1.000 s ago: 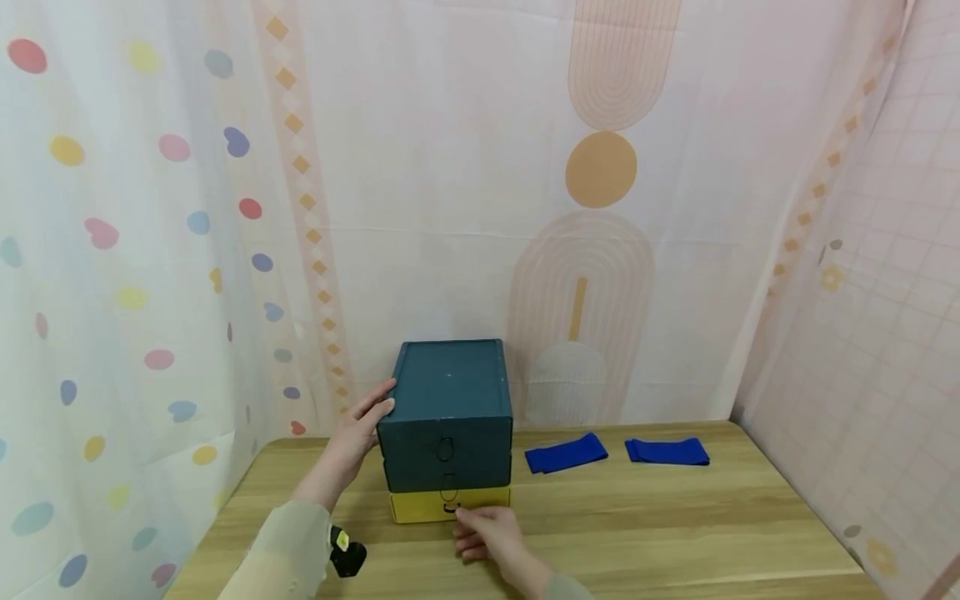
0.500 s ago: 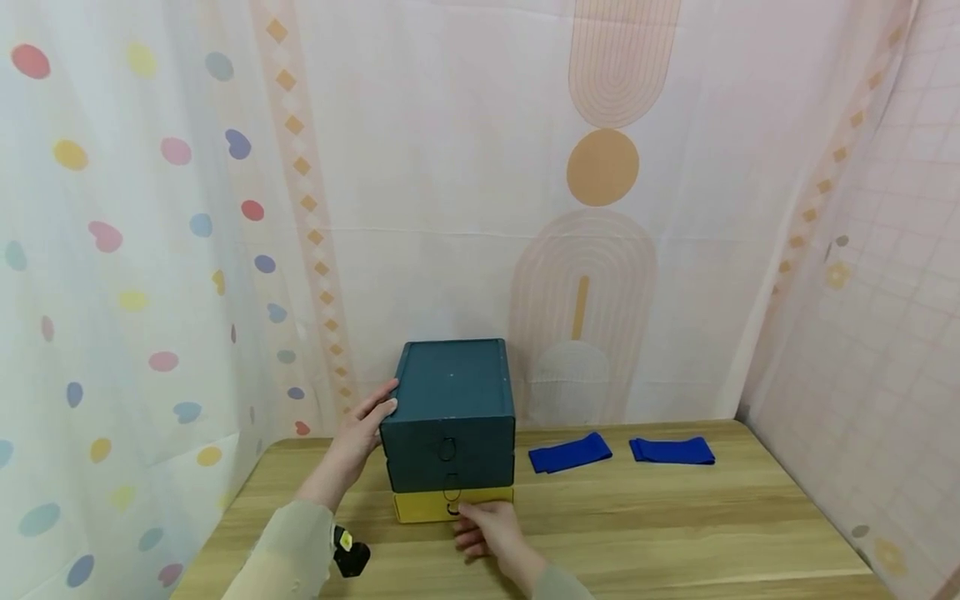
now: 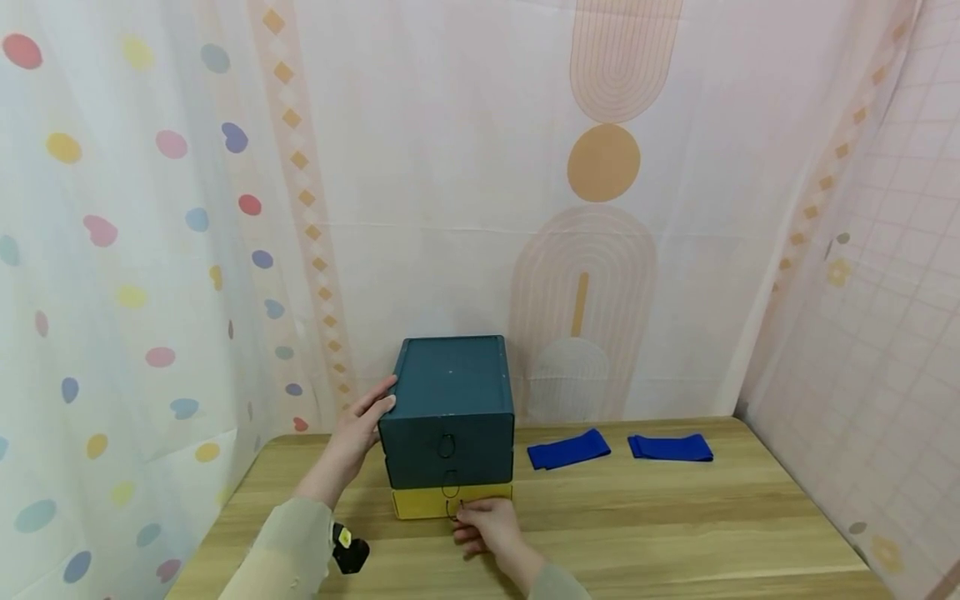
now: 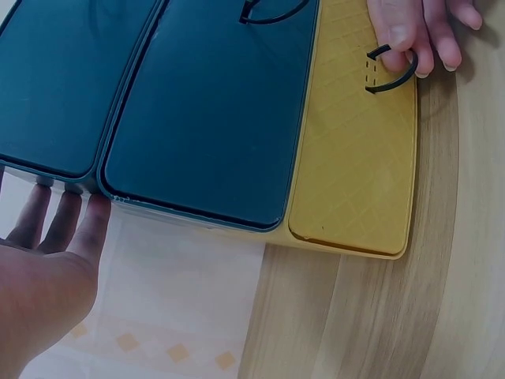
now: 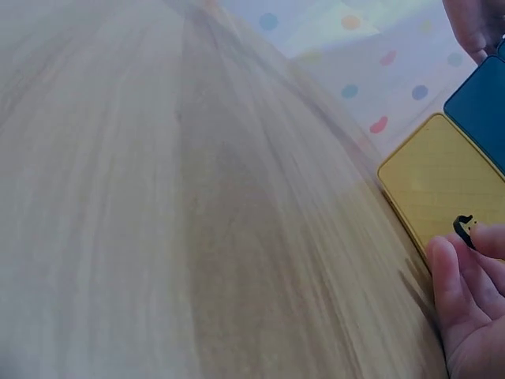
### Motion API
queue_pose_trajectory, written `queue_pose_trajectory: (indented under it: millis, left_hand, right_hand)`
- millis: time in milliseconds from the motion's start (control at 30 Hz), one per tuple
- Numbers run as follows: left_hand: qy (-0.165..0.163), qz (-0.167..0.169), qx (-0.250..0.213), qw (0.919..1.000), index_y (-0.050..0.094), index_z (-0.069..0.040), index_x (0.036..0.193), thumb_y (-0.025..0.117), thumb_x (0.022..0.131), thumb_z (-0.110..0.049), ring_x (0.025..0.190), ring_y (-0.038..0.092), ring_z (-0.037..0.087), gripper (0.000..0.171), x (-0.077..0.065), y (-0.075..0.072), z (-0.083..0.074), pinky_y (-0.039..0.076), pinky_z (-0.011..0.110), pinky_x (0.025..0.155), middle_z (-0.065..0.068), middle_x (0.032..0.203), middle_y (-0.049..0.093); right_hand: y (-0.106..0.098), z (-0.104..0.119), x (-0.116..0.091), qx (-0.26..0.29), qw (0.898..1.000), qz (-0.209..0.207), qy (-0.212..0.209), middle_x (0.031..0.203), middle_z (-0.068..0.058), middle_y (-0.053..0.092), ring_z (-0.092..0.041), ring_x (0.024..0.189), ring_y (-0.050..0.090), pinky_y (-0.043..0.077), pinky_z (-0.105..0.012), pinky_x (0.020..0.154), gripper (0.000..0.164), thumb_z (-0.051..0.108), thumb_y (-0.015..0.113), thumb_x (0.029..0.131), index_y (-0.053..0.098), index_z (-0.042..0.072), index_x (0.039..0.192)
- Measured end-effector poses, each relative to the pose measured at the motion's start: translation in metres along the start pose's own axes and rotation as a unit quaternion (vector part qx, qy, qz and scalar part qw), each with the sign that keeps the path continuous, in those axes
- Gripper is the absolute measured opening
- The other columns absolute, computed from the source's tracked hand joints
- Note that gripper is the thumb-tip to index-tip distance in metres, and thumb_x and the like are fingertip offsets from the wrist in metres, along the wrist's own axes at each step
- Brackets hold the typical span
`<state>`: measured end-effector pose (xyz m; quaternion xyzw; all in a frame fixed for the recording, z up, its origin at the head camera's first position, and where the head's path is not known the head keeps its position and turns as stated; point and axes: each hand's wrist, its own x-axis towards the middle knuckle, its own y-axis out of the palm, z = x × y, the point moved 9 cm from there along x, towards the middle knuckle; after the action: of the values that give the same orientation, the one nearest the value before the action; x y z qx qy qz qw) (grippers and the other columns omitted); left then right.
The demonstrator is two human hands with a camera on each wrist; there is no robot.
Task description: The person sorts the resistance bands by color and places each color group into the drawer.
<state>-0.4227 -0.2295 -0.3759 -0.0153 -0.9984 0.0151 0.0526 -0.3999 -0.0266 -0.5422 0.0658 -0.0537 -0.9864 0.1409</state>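
Just right of the fingertips of the left hand (image 3: 358, 437), head view: teal drawers (image 3: 483, 450) rest atop a yellow drawer (image 3: 420, 503); the right hand (image 3: 491, 529) touches its front, two blue cloths (image 3: 569, 450) lying beyond and right of those fingers. Left wrist view: straight left fingers, slightly spread, touch the teal side; right fingertips meet a black loop (image 4: 402, 80). Right wrist view: thumb and finger pinch that loop, tabletop (image 5: 229, 221) below them.

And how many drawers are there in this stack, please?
3, one above another: the upper teal drawer, the middle teal drawer, and the yellow drawer at the bottom. I see no others; anything behind them would be hidden.
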Motion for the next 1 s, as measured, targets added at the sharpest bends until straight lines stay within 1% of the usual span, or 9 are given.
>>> queue_pose_trajectory:
  millis: [300,500,600,700,867,1000]
  left_hand:
    - [0.008,0.001,-0.002,1.0000,0.036,-0.021,0.152,0.053,0.100,-0.036,0.141,0.026,0.030,0.057,0.002,0.001,-0.004,0.024,0.055,0.111,0.009,0.159,0.019]
    - [0.000,-0.001,0.004,1.0000,0.035,-0.022,0.152,0.052,0.101,-0.036,0.142,0.022,0.031,0.056,0.000,0.000,-0.002,0.022,0.057,0.111,0.011,0.160,0.017]
    - [-0.005,0.000,0.004,1.0000,0.035,-0.022,0.152,0.052,0.101,-0.036,0.142,0.023,0.031,0.056,-0.002,0.001,0.003,0.022,0.056,0.111,0.011,0.160,0.016]
    - [-0.004,-0.001,-0.001,1.0000,0.036,-0.022,0.152,0.052,0.101,-0.036,0.142,0.024,0.031,0.055,-0.003,0.001,0.004,0.023,0.055,0.112,0.010,0.160,0.017]
    - [-0.001,-0.003,-0.002,1.0000,0.037,-0.022,0.152,0.053,0.100,-0.037,0.142,0.025,0.030,0.056,-0.002,0.001,0.002,0.023,0.056,0.111,0.009,0.159,0.018]
    - [0.000,-0.002,-0.002,1.0000,0.036,-0.024,0.152,0.053,0.100,-0.037,0.141,0.025,0.030,0.056,-0.001,0.000,-0.001,0.025,0.054,0.111,0.008,0.159,0.018]
  right_hand:
    - [0.001,0.005,0.000,-0.014,1.000,-0.011,-0.018,0.086,-0.016,0.071,-0.011,0.059,0.065,0.053,-0.025,0.047,0.024,0.003,0.066,0.090,0.067,-0.011,0.110]
    - [0.002,0.001,-0.003,-0.018,1.000,-0.010,-0.006,0.085,-0.012,0.071,-0.010,0.058,0.064,0.053,-0.025,0.048,0.024,0.003,0.066,0.090,0.067,-0.010,0.109]
    - [0.002,-0.003,-0.006,-0.019,1.000,-0.013,0.000,0.084,-0.011,0.071,-0.010,0.057,0.063,0.052,-0.024,0.048,0.022,0.002,0.066,0.089,0.068,-0.010,0.108]
    - [0.002,-0.004,-0.010,-0.019,1.000,-0.016,-0.006,0.083,-0.012,0.071,-0.009,0.057,0.063,0.052,-0.023,0.047,0.020,0.000,0.066,0.088,0.069,-0.010,0.105]
    - [0.004,-0.001,-0.017,-0.028,0.999,-0.012,-0.021,0.080,-0.014,0.071,-0.009,0.055,0.061,0.050,-0.022,0.046,0.016,-0.002,0.066,0.087,0.070,-0.010,0.100]
    - [0.004,0.000,-0.022,-0.029,0.999,-0.012,-0.024,0.080,-0.016,0.071,-0.009,0.055,0.062,0.051,-0.022,0.047,0.014,-0.002,0.066,0.086,0.070,-0.009,0.098]
